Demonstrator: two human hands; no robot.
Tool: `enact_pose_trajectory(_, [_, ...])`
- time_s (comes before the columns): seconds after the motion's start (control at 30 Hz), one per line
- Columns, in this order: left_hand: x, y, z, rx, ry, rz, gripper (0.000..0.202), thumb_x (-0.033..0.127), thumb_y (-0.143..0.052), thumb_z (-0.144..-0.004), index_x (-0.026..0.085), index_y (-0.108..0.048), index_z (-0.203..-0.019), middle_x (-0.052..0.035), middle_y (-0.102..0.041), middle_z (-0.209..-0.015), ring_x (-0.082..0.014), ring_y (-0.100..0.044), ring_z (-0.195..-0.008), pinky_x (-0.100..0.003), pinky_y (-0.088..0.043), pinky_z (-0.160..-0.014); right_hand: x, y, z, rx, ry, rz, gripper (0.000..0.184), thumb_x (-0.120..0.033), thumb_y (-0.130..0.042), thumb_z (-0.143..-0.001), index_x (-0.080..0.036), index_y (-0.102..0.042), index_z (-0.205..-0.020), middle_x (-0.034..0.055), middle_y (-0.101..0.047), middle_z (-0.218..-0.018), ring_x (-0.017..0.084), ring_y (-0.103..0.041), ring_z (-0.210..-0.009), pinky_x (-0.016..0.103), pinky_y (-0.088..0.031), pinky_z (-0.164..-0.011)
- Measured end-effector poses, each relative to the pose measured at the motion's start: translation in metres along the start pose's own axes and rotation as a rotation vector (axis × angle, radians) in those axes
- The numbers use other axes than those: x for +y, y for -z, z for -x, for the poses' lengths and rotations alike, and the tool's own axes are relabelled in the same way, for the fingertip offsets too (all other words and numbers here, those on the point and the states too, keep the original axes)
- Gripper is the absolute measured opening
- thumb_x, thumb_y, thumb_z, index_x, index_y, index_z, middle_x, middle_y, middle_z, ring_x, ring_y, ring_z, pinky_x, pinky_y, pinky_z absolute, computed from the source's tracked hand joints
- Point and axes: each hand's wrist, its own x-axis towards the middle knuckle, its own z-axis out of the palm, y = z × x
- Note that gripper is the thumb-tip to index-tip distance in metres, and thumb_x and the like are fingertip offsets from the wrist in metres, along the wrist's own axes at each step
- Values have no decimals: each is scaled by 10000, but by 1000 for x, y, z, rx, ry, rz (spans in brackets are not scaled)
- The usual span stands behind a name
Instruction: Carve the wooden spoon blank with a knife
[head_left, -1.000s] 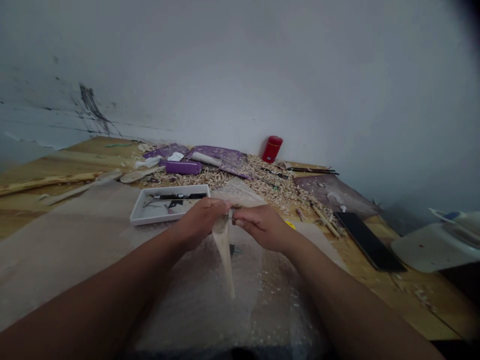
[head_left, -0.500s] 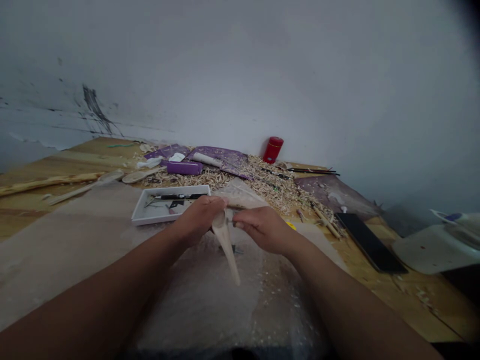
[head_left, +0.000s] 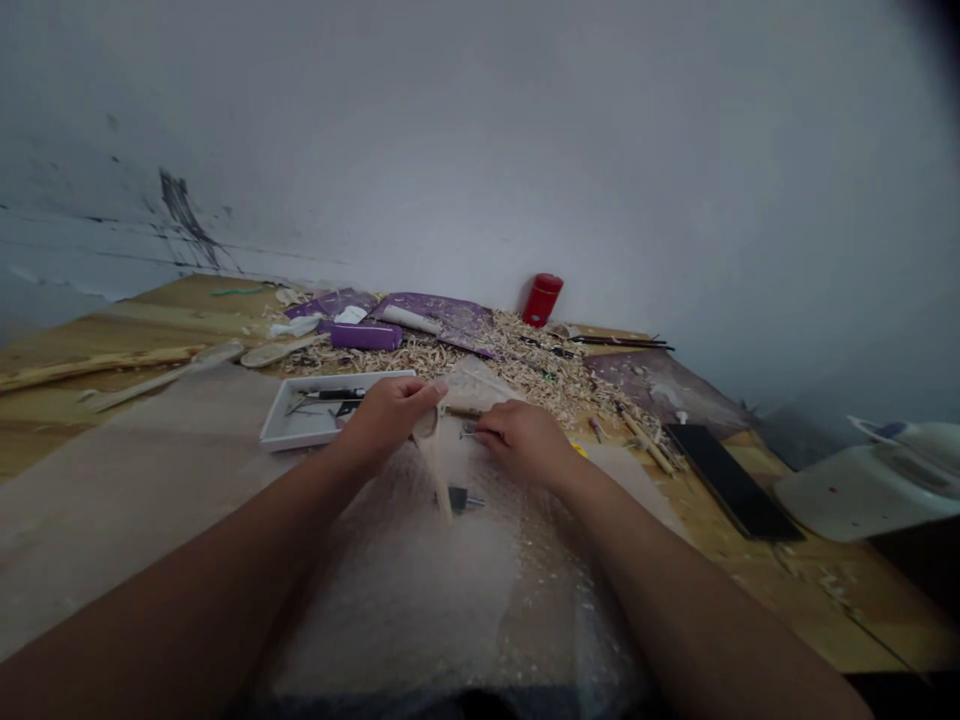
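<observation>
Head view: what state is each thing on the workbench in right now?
Pale carved wooden spoon: held up, bowl at the hands, handle pointing down.
Left hand: closed around the spoon's bowl end.
Right hand: pinching a small wooden-handled tool beside the spoon.
White shallow tray: holding dark tools.
Purple fabric pencil case: lying on its side, looks shut.
Red flask: upright by the wall.
Black flat tablet: lying flat, screen dark.

Spoon blank (head_left: 433,465) pale cream wood. Shavings (head_left: 540,375) same pale straw, heaped toward worktop's (head_left: 817,590) far edge; worktop tan, grain-streaked. Canister (head_left: 542,300) glossy red, far edge. Pencil case (head_left: 365,337) purple; sheets (head_left: 442,312) duller purple, mottled. Tray (head_left: 281,435) white. Flat slab (head_left: 731,482) black, right edge. Wall (head_left: 525,150) grey-white, black smear (head_left: 180,210) at left.
</observation>
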Motion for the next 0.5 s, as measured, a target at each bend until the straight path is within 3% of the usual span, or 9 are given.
enact_pose_trajectory(0.13, [3, 0, 2, -12, -21, -46, 327, 444, -498, -695, 170, -435, -530, 64, -328, -433, -59, -273, -379, -188, -193, -375, -5, 3, 1, 70, 27, -135, 218, -293, -430, -836, -180, -592, -928, 42, -596, -855, 140, -490, -803, 248, -318, -713])
enact_pose_trajectory(0.2, [6, -2, 4, -4, -17, -34, 323, 441, -494, -702, 171, -434, -535, 67, -330, -425, -60, -276, -372, -189, -203, -370, -12, 4, 2, 39, 55, -291, 230, -311, -425, -840, -173, -573, -948, 25, -591, -825, 114, -496, -744, 222, -332, -669])
enact_pose_trajectory(0.33, [8, -6, 8, 64, -33, -10, 342, 444, -505, -703, 170, -410, -523, 72, -314, -413, -52, -269, -354, -186, -217, -358, -28, 4, 5, -106, 58, -548, 244, -396, -501, -780, -158, -548, -754, -39, -509, -619, 63, -422, -549, 177, -286, -505])
enact_pose_trajectory(0.4, [8, -8, 10, 91, -53, 37, 335, 447, -500, -710, 169, -415, -544, 72, -327, -426, -50, -291, -353, -183, -237, -357, -34, 3, 5, -110, -2, -609, 250, -387, -554, -737, -153, -509, -660, -55, -458, -573, 56, -385, -521, 175, -262, -477])
enact_pose_trajectory(0.5, [8, -15, 15, -6, -62, 161, 277, 431, -500, -718, 171, -450, -637, 64, -414, -474, -61, -371, -374, -187, -302, -373, -33, 1, 4, -58, -113, -754, 198, -338, -540, -747, -153, -506, -683, -55, -437, -577, 55, -372, -512, 171, -274, -469])
